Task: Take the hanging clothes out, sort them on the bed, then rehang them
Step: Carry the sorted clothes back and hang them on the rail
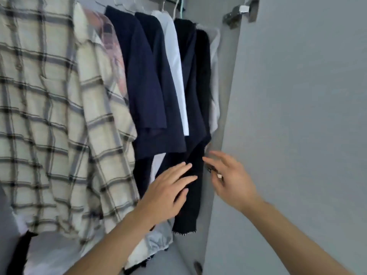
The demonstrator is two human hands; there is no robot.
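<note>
head view shows my left hand [168,192] flat, fingers straight, against the black knit sleeve [191,195] low on the wardrobe rail's clothes; my right hand [228,175] hovers just beside it, fingers loosely spread, gripping nothing. the navy shirts [147,80] and plaid shirt [49,116] hang alongside, by the grey door [297,116]. i judge all of it soft, light and limp, so i'd lift by the hanger hooks [174,8], not the fabric.

clothes [151,86] hang in a row inside wardrobe | door [297,135] open at right | left hand [164,193] on rightmost garment [195,175] | right hand [230,175] between garment and door
</note>
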